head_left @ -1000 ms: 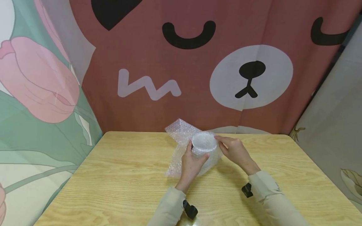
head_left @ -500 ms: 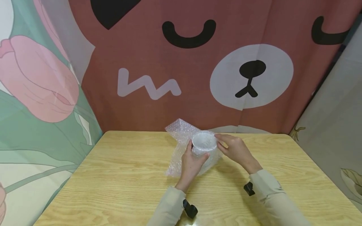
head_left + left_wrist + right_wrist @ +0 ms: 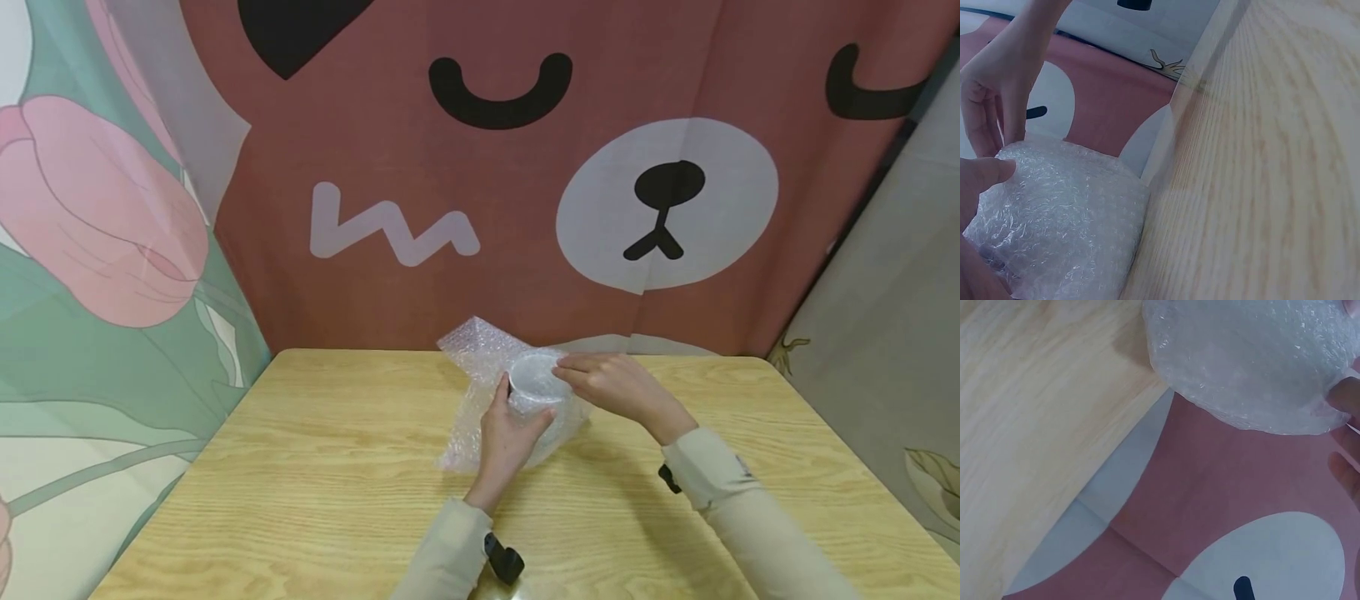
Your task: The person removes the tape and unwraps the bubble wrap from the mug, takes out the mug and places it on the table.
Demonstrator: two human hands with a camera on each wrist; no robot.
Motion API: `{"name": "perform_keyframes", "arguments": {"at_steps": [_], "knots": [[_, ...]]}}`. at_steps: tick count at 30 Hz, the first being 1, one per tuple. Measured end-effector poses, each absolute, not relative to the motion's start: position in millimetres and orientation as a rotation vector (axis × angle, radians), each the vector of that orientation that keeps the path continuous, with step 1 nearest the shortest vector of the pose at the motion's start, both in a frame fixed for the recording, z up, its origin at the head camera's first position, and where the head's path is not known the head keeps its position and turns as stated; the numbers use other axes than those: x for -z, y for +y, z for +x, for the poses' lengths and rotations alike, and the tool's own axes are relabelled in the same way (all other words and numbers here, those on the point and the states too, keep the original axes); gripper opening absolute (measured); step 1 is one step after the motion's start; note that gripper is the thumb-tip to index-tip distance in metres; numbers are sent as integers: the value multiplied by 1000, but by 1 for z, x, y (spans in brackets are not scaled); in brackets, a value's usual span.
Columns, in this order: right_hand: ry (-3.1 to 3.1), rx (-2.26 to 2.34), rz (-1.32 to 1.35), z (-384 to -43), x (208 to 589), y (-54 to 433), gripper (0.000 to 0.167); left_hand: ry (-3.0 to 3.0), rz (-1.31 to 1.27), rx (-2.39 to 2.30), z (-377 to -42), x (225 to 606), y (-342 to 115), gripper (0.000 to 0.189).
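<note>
In the head view, a round, cup-like thing with a pale rim (image 3: 531,379) is wrapped in clear bubble wrap (image 3: 467,421), a loose flap of which spreads to the left. My left hand (image 3: 508,433) grips its near left side, thumb in front. At the rim's right edge my right hand (image 3: 618,387) pinches the wrap between thumb and fingers. The left wrist view shows the wrap's bubbly side (image 3: 1072,219) close up, with the right hand (image 3: 1000,84) at its top. Fingers (image 3: 1342,397) hold the wrap's edge in the right wrist view. The wrapped thing's kind cannot be told.
Everything is over a light wooden table (image 3: 322,483). A printed curtain (image 3: 375,150) with a bear's face hangs behind the far edge, and a floral cloth (image 3: 97,250) hangs on the left. Small black cameras sit on both wrists, one (image 3: 504,560) at the left sleeve.
My right hand has moved left and inward over the rim, from its right edge, and its wrist has turned. The left hand and the wrapped thing have stayed in place.
</note>
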State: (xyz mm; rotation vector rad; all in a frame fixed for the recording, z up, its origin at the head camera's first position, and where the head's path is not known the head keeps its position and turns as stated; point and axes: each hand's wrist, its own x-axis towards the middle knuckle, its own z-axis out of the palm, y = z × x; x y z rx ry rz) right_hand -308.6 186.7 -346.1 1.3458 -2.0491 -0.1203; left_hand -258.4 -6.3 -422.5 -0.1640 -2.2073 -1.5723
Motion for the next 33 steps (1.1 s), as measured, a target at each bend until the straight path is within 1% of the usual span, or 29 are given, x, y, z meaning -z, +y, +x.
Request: {"name": "perform_keyframes", "arguments": {"at_steps": [7,12,17,25,33], "knots": [[-2066,170,1370,-311,347,185,37,-2209,-168,1586,-259,424,-6,90],[-2059,212,1396,-312,353,186,39,-2208,-168,1582,-259,426,-6,89],[-2040,169,1367,-313,354,187,40,-2203,-165,1565,-260,426,-6,89],[-1979,56,1335,-317,357,188,33,-2174,-182,1546,-259,425,-5,87],[-2031,-54,1363,-319,357,192,24,-2161,-186,1566,-259,426,-6,87]]}}
